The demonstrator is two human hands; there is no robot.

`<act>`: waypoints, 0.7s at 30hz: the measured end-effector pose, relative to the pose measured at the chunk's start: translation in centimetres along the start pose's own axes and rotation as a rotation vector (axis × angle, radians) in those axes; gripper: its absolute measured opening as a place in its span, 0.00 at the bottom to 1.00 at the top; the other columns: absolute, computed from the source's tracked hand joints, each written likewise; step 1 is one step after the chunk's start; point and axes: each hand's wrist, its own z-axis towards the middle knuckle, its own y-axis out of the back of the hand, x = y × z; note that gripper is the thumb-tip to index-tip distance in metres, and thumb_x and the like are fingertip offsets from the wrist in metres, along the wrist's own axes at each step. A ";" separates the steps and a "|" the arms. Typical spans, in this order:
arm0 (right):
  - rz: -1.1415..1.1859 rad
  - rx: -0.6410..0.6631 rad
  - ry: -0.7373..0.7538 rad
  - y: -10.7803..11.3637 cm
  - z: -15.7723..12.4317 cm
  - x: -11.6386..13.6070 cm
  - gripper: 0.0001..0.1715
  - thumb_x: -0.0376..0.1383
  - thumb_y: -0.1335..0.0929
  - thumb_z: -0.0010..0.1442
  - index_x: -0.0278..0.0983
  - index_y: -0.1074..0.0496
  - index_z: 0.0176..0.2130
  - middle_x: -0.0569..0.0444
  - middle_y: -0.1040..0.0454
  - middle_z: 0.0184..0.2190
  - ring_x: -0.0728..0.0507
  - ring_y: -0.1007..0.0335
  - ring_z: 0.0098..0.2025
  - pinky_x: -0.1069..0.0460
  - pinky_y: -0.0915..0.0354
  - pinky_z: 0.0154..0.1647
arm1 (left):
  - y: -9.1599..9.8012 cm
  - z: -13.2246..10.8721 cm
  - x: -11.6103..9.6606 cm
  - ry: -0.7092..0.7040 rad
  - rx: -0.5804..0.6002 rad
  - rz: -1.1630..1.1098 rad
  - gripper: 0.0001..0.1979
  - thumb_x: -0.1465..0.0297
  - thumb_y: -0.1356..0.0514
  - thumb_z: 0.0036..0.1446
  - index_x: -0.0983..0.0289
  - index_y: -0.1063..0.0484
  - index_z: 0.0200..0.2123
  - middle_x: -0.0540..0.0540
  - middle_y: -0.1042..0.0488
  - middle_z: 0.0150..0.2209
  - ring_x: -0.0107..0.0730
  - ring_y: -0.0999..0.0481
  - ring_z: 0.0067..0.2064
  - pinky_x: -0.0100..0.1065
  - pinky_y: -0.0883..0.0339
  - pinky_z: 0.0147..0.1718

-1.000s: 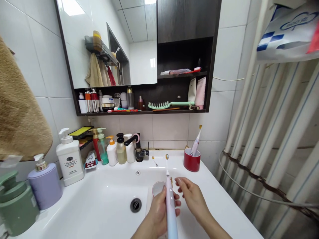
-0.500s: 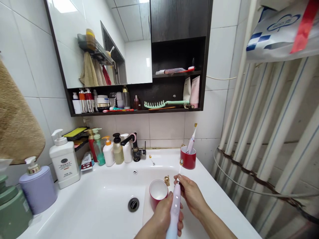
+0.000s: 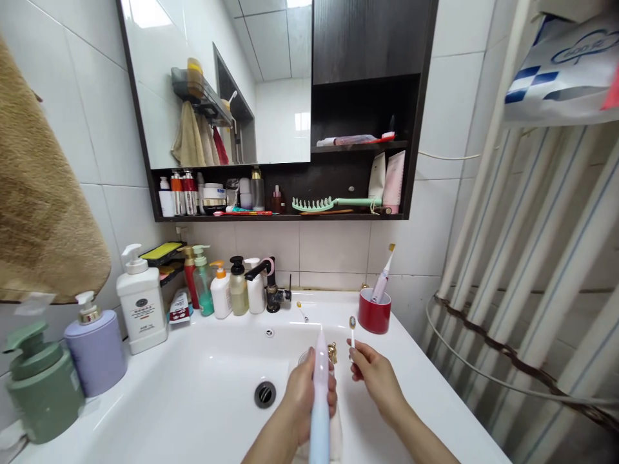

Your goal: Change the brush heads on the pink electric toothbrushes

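My left hand (image 3: 304, 393) is wrapped round a pink-to-blue electric toothbrush handle (image 3: 320, 393), its bare metal tip pointing up and away. A white brush head (image 3: 353, 328) with dark and yellow bristles is pinched in my right hand (image 3: 374, 377), apart from the handle and to its right. Behind my left hand a cup (image 3: 304, 356) is mostly hidden. Next to it stands a small gold figure (image 3: 332, 352). Another brush head (image 3: 302, 312) lies on the sink's back ledge. In a red cup (image 3: 374, 312) at the back right leans a second electric toothbrush (image 3: 382, 283).
A white sink (image 3: 203, 386) with a dark drain (image 3: 265, 394) lies below a black faucet (image 3: 273, 290). Several pump bottles (image 3: 238, 290) line the back left. A mirror cabinet (image 3: 360, 216) hangs above; pipes (image 3: 527, 277) run along the right wall.
The brush head has come off the handle and moved right of it in my right hand. My left hand has shifted left with the handle, now covering the cup. The view has turned slightly left.
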 end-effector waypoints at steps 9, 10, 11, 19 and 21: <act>-0.599 -0.031 0.082 -3.5 6.6 0.5 0.06 0.34 0.42 0.45 0.35 0.38 0.23 0.58 0.36 0.16 0.52 0.37 0.19 0.57 0.41 0.19 | 0.5 0.6 -0.6 -0.031 -0.180 -0.156 0.16 0.57 0.55 0.45 0.65 0.42 0.23 0.46 0.45 0.12 0.18 0.46 0.13 0.23 0.57 0.14; -0.648 -0.034 0.077 -4.1 7.8 0.4 0.06 0.33 0.41 0.45 0.34 0.38 0.22 0.58 0.35 0.16 0.52 0.37 0.20 0.57 0.41 0.21 | 0.5 0.8 -0.4 -0.015 -0.175 -0.145 0.17 0.56 0.55 0.45 0.65 0.42 0.23 0.46 0.44 0.12 0.18 0.46 0.12 0.23 0.57 0.13; -0.700 -0.035 0.070 -4.8 8.9 0.2 0.06 0.33 0.41 0.46 0.34 0.37 0.22 0.57 0.34 0.17 0.51 0.36 0.21 0.56 0.41 0.23 | 0.5 1.0 -0.1 -0.010 -0.170 -0.135 0.17 0.55 0.56 0.44 0.65 0.42 0.23 0.46 0.44 0.12 0.19 0.46 0.12 0.23 0.57 0.13; -1.029 0.087 0.053 -9.1 13.5 -1.1 0.14 0.37 0.42 0.51 0.34 0.39 0.38 0.52 0.37 0.37 0.49 0.39 0.35 0.49 0.40 0.34 | 0.7 2.5 0.6 -0.049 -0.119 -0.065 0.20 0.55 0.62 0.46 0.65 0.42 0.22 0.47 0.43 0.11 0.21 0.45 0.11 0.26 0.55 0.11; -1.084 0.115 0.090 -9.6 13.8 -0.9 0.14 0.37 0.42 0.51 0.35 0.39 0.38 0.52 0.37 0.38 0.49 0.39 0.36 0.49 0.41 0.35 | 0.7 2.6 0.4 -0.052 -0.137 -0.059 0.20 0.55 0.63 0.47 0.65 0.43 0.23 0.47 0.43 0.12 0.21 0.45 0.11 0.26 0.54 0.11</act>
